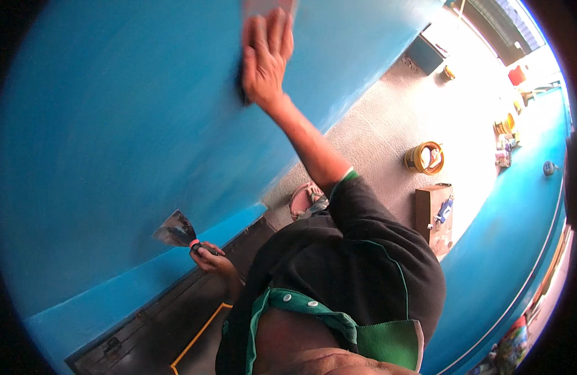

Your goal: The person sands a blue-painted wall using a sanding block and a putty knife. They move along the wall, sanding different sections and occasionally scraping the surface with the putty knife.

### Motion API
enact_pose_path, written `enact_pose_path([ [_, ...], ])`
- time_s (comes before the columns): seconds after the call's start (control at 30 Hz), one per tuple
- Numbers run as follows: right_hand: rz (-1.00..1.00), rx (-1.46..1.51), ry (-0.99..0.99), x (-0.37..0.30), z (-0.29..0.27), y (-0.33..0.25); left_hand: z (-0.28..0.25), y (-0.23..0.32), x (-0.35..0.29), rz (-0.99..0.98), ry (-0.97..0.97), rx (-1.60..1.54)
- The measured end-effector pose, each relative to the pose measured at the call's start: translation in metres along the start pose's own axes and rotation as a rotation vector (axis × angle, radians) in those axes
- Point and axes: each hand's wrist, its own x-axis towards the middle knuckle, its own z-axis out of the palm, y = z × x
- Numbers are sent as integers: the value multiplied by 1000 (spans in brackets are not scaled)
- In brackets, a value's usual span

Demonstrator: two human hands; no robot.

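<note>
My right hand is raised against the blue wall, its arm stretched up. The fingers lie along a reddish-brown sheet that looks like sandpaper, pressed between palm and wall. The sheet's upper end runs out of the frame, and it is slightly blurred. Lower down, my left hand grips the dark handle of a putty knife with a red collar. Its wide, stained metal blade points up and to the left, near the wall; whether it touches cannot be told.
Below the wall runs a dark bench-like surface with a yellow edge strip. On the pale, rough floor stand a yellow bucket with things inside and a brown box bearing a blue tool. More buckets line the far side, by another blue wall.
</note>
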Motion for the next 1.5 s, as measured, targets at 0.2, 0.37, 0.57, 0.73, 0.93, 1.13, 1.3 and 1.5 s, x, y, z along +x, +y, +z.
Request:
enact_pose_path([
  [0.2,398,200,233,30,9,137,-1,14,15,73,-27,5],
  [0.37,1123,240,128,-167,55,147,3,8,19,53,-156,-31],
  [0.57,396,169,-10,-106,21,-12,22,2,21,138,-354,3],
  [0.73,49,175,19,-23,8,53,39,-13,21,135,-338,25],
  [0.93,1192,398,433,-217,85,146,65,-22,28,108,-340,87],
  [1.13,680,282,83,-145,47,-19,54,-43,15,103,-364,162],
  [1.3,-38,93,-50,-37,7,14,59,-65,19,-58,-369,-40],
  [1.5,940,331,199,-152,45,77,59,-54,10,36,-374,116],
])
